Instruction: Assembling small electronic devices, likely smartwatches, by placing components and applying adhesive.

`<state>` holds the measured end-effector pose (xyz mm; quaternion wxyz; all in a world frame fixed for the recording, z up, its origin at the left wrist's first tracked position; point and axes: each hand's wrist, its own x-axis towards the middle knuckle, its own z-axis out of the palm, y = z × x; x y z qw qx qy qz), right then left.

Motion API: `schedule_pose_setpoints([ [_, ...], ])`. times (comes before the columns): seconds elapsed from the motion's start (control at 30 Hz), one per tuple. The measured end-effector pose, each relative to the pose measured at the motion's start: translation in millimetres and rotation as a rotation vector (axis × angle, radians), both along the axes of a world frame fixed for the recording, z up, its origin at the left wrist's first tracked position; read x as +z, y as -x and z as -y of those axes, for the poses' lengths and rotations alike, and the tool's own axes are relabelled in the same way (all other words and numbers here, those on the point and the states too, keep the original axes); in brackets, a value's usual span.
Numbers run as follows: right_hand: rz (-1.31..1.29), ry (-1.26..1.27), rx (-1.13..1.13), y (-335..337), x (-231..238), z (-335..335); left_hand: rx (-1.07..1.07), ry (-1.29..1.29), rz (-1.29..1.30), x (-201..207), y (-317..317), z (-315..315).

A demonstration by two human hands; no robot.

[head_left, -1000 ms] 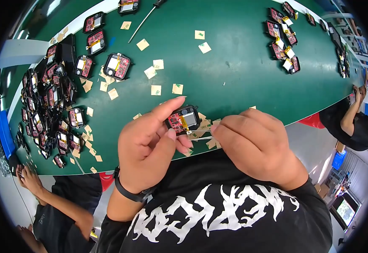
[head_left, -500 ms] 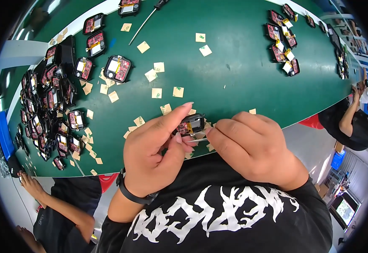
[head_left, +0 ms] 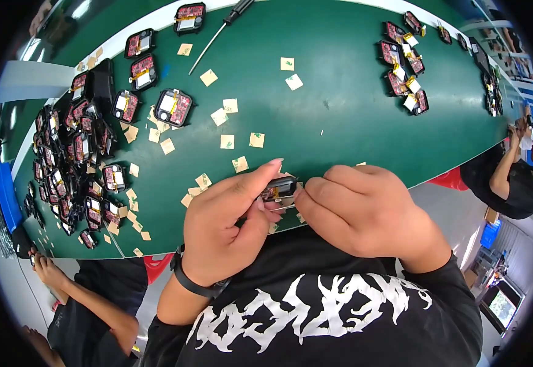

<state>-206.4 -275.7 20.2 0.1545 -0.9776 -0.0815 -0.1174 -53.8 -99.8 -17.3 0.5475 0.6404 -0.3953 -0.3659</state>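
Observation:
Near the front edge of the green table, my left hand (head_left: pixel 225 223) is closed around a small black device housing (head_left: pixel 283 185). Part of a red circuit board with yellow tape shows inside it, tilted between thumb and fingers. My right hand (head_left: pixel 361 211) is pinched at the housing's right side. From its fingertips a thin silver metal tool (head_left: pixel 283 208) points left along the lower edge of the housing, toward my left fingertips. My fingers hide the rest of the tool, so its exact kind cannot be made out.
Many similar open housings lie piled (head_left: pixel 65 165) at the left, with a smaller group (head_left: pixel 404 67) at the far right. Loose cream paper squares (head_left: pixel 227 142) are scattered about. A black-handled screwdriver (head_left: pixel 217 40) lies at the back. Co-workers' arms (head_left: pixel 98 306) show at both sides.
The housing has tilted in my left hand, so less of its circuit board shows. Both hands have shifted slightly down; the silver tool stays between the right fingertips.

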Motion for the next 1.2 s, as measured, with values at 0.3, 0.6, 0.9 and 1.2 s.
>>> schedule_pose_setpoints([
  [0.3,0.068,-0.168,-0.271,11.9,7.4,14.8,0.152,-0.104,-0.356,7.9,5.3,-9.8],
  [0.6,0.276,-0.149,-1.066,27.9,2.6,102.8,0.457,-0.081,0.018,37.6,-19.8,-55.7],
  [0.9,-0.124,0.038,-1.017,-28.0,0.1,160.5,0.867,-0.263,0.864,36.0,-106.9,-132.2],
  [1.2,-0.050,-0.087,-0.934,-30.0,-11.4,173.7,1.129,-0.238,0.678,19.8,-170.0,-156.2],
])
